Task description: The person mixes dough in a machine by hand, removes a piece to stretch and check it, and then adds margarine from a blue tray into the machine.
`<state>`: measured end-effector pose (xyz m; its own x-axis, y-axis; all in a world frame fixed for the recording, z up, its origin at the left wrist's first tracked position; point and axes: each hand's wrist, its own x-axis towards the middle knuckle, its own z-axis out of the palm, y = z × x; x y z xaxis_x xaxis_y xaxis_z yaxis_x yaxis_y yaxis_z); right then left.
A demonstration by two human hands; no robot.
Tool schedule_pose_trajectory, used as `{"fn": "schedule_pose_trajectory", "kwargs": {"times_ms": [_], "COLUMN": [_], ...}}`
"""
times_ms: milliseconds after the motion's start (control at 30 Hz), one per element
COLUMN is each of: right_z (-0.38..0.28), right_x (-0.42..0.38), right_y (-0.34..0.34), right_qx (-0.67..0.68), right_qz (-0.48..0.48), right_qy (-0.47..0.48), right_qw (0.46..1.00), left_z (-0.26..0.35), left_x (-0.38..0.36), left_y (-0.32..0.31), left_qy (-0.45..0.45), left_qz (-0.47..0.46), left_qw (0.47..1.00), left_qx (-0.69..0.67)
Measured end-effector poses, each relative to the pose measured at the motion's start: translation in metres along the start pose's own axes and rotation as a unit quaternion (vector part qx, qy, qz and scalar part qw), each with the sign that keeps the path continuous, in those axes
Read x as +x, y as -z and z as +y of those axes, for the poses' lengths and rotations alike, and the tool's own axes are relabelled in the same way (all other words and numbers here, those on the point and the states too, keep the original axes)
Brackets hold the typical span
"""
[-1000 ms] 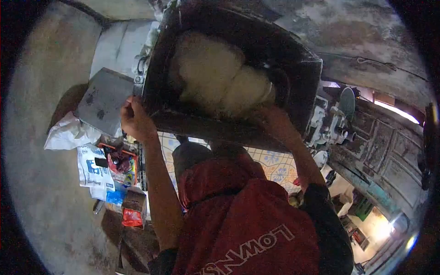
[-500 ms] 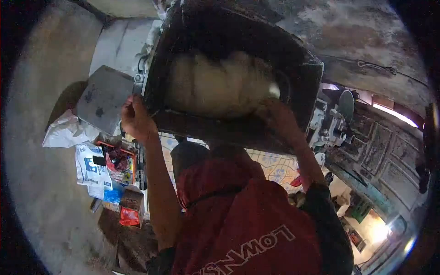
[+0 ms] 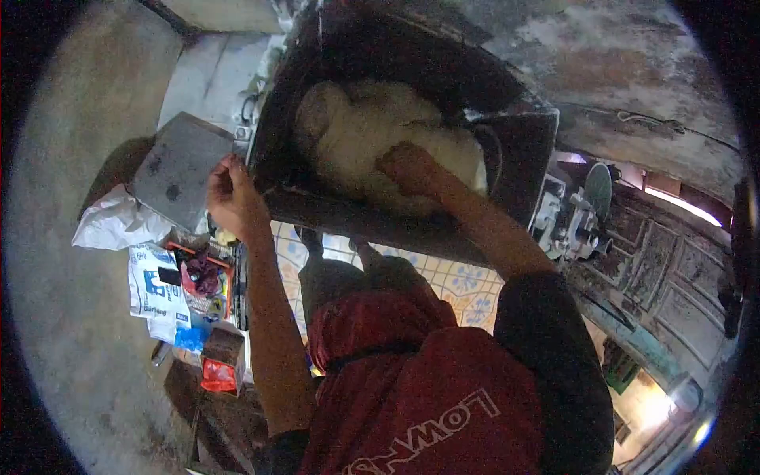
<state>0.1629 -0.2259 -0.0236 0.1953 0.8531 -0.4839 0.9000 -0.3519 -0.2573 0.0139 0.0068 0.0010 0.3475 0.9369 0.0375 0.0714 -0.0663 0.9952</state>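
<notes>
A large pale mass of dough (image 3: pixel 368 131) lies in a deep, dark metal trough (image 3: pixel 372 226), apparently a mixing machine. My right hand (image 3: pixel 412 170) reaches over the near wall and rests on the dough, fingers curled against its surface; the fingertips are partly hidden. At the trough's left outer side is my left hand (image 3: pixel 237 202), raised with thumb and fingers pinched together beside the machine's edge fittings. What those fingers hold, if anything, is too small to make out.
Left of the trough is a flat grey board (image 3: pixel 186 162), with a crumpled white bag (image 3: pixel 119 222) below. Printed packaging (image 3: pixel 158 285) and a box with a red wrapper (image 3: pixel 220 374) lie nearer me. Motor-like machine parts (image 3: pixel 574 229) jut out on the right.
My right hand has moved left from the trough's right end onto the middle of the dough. The dough, blurred before, now looks sharper and has a different shape. My left hand stays nearly put.
</notes>
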Motion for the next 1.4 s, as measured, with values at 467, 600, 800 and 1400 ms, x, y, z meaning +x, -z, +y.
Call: {"fn": "schedule_pose_trajectory", "kwargs": {"times_ms": [467,600,800,1400], "right_z": [-0.012,-0.024,-0.026,-0.019], "right_x": [-0.145,-0.191,-0.203,-0.174], "right_y": [0.012,0.005,0.028,-0.008], "right_qx": [0.289,0.269,0.249,0.203], "right_qz": [0.184,0.210,0.288,0.161], "right_qy": [-0.258,-0.289,-0.399,-0.304], "right_qw": [0.903,0.895,0.834,0.917], "left_z": [-0.031,-0.002,0.019,-0.012], "left_x": [0.008,0.006,0.002,0.004], "left_y": [0.009,0.008,-0.003,0.006], "left_qy": [0.039,-0.044,-0.002,0.009], "left_qz": [-0.009,-0.031,-0.016,-0.015], "left_qw": [0.992,0.980,0.980,1.000], "left_qx": [-0.118,0.191,0.200,-0.013]}}
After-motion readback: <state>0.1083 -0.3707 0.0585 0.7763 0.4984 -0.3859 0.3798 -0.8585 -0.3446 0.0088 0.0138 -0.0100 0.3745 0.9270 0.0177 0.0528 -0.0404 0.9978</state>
